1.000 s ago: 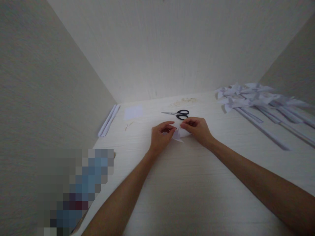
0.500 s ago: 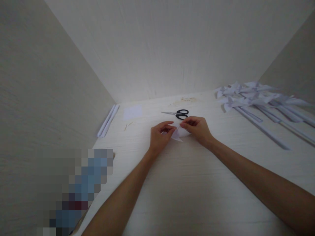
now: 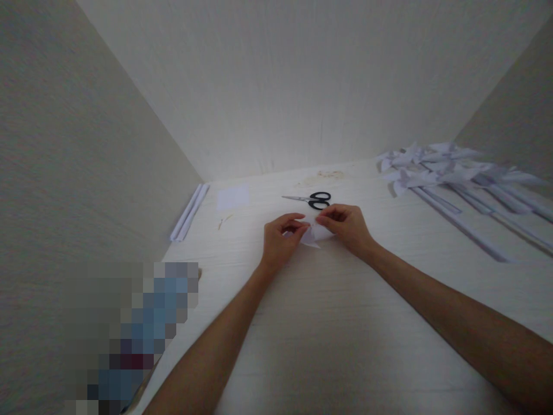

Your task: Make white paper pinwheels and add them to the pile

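View shifted slightly since earlier; hands (image 3: 280,239) (image 3: 348,227) pinching white paper (image 3: 322,232) over whitish streaked table (image 3: 276,328), pale walls (image 3: 285,86) around.

Wht paper (image 3: 323,232) partly hid. by L grip (image 3: 283,236); R forearm (image 3: 453,311) cut off.

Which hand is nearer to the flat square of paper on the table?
The left hand: it is to the right of the flat paper and closer to the person. The right hand is farther right, beyond the left.
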### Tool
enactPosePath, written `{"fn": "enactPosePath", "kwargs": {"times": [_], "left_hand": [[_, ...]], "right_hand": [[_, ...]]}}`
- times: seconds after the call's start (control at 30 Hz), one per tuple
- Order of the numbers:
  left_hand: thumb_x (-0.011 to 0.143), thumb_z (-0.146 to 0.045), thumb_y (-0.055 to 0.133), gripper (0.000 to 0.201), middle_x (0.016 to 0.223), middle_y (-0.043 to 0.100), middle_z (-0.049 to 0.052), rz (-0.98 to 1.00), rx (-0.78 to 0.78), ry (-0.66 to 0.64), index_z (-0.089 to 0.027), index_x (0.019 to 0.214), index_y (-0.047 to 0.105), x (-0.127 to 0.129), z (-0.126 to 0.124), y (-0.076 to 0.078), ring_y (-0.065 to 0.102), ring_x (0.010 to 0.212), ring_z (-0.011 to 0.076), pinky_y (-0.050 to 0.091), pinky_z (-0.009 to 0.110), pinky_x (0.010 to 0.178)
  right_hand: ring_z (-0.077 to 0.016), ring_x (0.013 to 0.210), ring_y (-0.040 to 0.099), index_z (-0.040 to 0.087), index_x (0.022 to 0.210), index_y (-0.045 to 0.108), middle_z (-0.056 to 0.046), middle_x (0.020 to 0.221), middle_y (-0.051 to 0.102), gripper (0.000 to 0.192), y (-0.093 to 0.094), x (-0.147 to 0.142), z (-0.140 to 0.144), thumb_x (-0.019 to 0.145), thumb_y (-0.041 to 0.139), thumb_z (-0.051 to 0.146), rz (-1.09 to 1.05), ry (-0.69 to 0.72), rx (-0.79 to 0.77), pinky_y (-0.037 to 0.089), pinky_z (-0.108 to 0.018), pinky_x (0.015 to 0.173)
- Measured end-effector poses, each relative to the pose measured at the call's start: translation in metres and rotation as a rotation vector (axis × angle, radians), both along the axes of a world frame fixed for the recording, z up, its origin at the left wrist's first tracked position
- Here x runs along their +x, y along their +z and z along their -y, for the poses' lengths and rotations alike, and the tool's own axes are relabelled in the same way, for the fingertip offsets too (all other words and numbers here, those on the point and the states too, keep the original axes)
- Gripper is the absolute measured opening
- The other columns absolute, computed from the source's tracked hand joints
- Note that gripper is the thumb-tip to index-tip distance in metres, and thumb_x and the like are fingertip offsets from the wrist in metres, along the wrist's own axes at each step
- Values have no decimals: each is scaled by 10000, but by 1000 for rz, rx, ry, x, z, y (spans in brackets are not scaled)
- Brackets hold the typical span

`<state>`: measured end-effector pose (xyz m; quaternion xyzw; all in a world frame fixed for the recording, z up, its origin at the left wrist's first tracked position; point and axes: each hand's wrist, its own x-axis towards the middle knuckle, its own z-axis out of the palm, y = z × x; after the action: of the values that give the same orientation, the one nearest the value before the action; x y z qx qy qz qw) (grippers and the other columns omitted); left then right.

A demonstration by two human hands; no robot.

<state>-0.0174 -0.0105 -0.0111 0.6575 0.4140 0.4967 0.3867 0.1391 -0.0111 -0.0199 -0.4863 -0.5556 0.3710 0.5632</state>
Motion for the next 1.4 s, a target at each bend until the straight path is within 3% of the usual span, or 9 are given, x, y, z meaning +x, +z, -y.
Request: {"fn": "enactPosePath", "kwargs": {"times": [0.6, 0.77, 1.03, 1.2, 1.4], "left_hand": [[608, -246, 649, 257, 672, 665, 46, -19, 3, 18, -134, 838, 626, 1, 0, 1, 612, 593, 127, 506, 236, 601], [615, -223, 637, 247, 682, 667, 45, -41, 28, 8, -134, 844, 627, 0, 0, 2, 611, 597, 124, 506, 236, 603], [631, -138, 595, 233, 686, 672, 17, -186, 188, 31, -167, 859, 628, 1, 3, 3, 609, 610, 115, 499, 240, 634], [642, -132, 587, 218, 691, 670, 3, -291, 304, 89, -185, 849, 627, 1, 5, 4, 601, 623, 114, 488, 250, 661], [658, -126, 576, 210, 706, 661, 6, -341, 376, 67, -186, 855, 617, 0, 6, 2, 593, 636, 111, 478, 246, 663]], "right_hand": [[-80, 469, 453, 154, 613, 603, 9, 546, 577, 152, 2, 0, 1, 581, 661, 291, 8, 53, -4, 339, -225, 449], [-73, 451, 458, 164, 630, 558, 26, 527, 556, 206, 1, -1, 1, 547, 689, 299, -108, 37, -20, 328, -205, 416], [-120, 533, 554, 162, 628, 623, -20, 590, 629, 168, -1, -2, -1, 566, 673, 310, -78, 12, -20, 419, -245, 499], [-132, 539, 562, 160, 650, 656, -29, 597, 643, 166, -2, -2, -1, 579, 659, 310, -15, -3, -22, 431, -256, 502], [-126, 532, 550, 169, 652, 671, -24, 600, 648, 138, 0, -1, 1, 597, 647, 293, 61, 16, 6, 416, -248, 492]]}}
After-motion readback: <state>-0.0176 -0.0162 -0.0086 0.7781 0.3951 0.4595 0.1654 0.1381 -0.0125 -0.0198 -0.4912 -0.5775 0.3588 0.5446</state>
